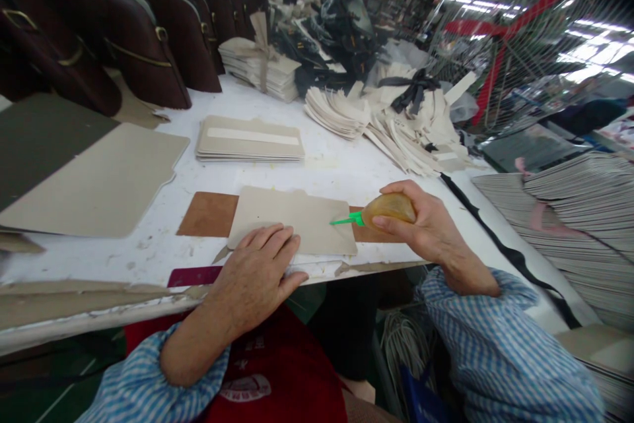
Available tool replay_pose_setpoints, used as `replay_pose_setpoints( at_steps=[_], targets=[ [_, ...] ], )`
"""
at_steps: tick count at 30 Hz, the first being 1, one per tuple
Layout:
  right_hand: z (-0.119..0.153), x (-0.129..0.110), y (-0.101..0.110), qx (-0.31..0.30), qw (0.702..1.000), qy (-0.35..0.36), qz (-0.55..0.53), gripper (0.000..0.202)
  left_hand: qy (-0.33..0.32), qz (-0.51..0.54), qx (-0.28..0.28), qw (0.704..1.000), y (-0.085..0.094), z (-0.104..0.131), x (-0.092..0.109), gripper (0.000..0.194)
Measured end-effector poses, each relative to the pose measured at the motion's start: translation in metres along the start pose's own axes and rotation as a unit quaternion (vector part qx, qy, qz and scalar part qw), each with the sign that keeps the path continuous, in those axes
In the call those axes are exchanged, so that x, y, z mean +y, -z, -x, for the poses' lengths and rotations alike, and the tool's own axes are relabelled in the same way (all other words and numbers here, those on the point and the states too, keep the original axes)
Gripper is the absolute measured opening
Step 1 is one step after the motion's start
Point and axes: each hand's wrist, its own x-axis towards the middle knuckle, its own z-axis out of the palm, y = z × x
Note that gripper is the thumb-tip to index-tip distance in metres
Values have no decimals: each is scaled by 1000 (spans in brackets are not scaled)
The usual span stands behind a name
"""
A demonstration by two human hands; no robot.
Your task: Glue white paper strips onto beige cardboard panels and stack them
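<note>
A beige rectangular panel (292,212) lies flat near the table's front edge. Brown pieces, a left one (208,214) and a right one (372,233), stick out from under its two ends. My left hand (265,264) rests flat on the panel's lower left part, fingers stretched out. In my right hand (428,222) is a squeeze bottle (389,210), amber and rounded, with a green nozzle (341,220). The bottle is tilted on its side and the nozzle tip is at the panel's right part; I cannot tell whether it touches.
A short stack of beige panels (250,139) lies behind. Larger panels (99,179) lie left, below a row of brown bags (143,40). Bundled strips (341,113) lie at back right, near a caged fan (500,30). Stacked sheets (584,225) stand on the right.
</note>
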Motion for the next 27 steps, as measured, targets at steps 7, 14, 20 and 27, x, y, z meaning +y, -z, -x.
replay_pose_setpoints(
  at_steps=[7,14,20,27],
  targets=[
    [3,-2,7,11,999,0,34,41,-4,0,7,1000,-1,-1,0,49],
    [6,-6,11,-10,1000,-10,27,43,-10,-3,18,1000,-3,1,-1,49],
    [9,1,-1,6,999,-40,-33,49,-7,0,21,1000,-2,2,0,50],
    [4,-4,-31,84,974,-107,-181,62,7,13,12,1000,-1,3,4,53]
  ],
)
